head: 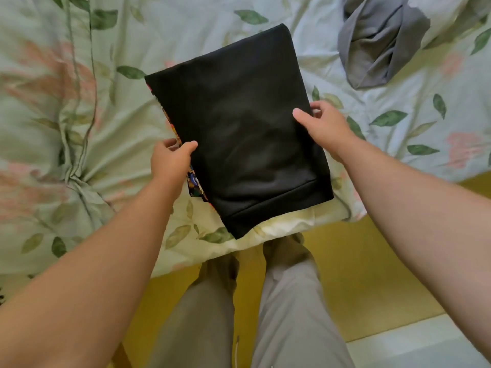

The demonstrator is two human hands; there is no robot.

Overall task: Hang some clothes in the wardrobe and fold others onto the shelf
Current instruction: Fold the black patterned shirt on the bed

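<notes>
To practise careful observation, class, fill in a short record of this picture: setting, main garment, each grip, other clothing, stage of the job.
setting: pale green leaf-and-flower patterned bed cover, seen from above
main garment: black folded fabric garment, a colourful print showing at its left edge
left grip: pinches the garment's left edge
right grip: pinches its right edge
other clothing: grey crumpled cloth garment, lying apart at the upper right
stage: folded, not yet on a shelf; no wardrobe in view
</notes>
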